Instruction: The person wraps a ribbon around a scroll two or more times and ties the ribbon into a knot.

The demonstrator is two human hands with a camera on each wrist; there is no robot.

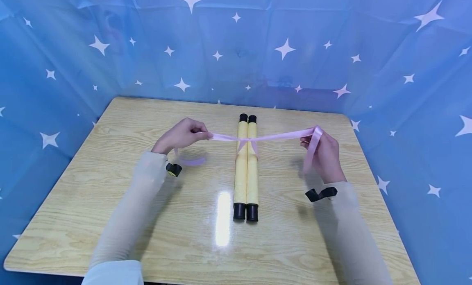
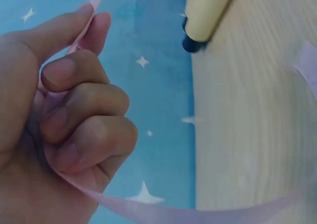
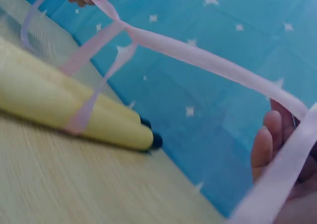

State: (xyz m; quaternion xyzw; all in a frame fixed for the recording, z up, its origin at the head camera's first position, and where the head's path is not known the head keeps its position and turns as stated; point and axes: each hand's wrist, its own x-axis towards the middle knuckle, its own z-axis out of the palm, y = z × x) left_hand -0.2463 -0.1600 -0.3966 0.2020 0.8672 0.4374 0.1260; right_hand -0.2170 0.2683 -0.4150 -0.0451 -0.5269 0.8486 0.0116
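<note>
Two yellow tubes with black end caps (image 1: 241, 174) lie side by side on the table. A pink ribbon (image 1: 280, 136) loops round both, and its two strands cross above them, as the right wrist view also shows. My left hand (image 1: 183, 133) pinches one strand between thumb and forefinger; in the left wrist view the other fingers curl over the ribbon (image 2: 81, 182) and its tail trails away. On the other side my right hand (image 1: 326, 156) grips the second strand, whose loose end hangs down over the fingers. Between the hands the ribbon stretches nearly straight.
The wood-grain table (image 1: 110, 186) carries a bright light reflection in front of the tubes. A blue curtain with white stars (image 1: 236, 51) hangs behind and along both sides. Black straps (image 1: 321, 193) circle each sleeved wrist.
</note>
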